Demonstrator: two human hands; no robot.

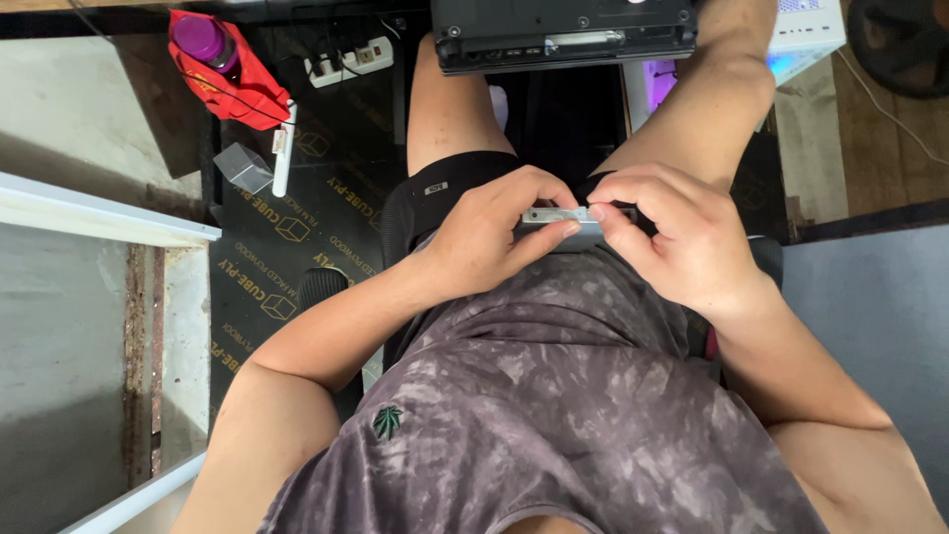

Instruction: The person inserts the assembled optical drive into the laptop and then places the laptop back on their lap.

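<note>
left hand [484,232], right hand [682,237] pinch metal bracket [554,215] | laptop [563,32] ahead | bottle [203,40] left

Item: small flat metal plate [554,220], silver-grey, rectangular, with a few small holes or marks along its upper face. It lies level and lengthwise between my two hands, above my lap. My left hand [489,237] pinches its left end, thumb along the lower edge, fingers curled over the top. My right hand [682,237] grips its right end with the fingertips. The middle stretch alone shows; both ends are covered.
</note>
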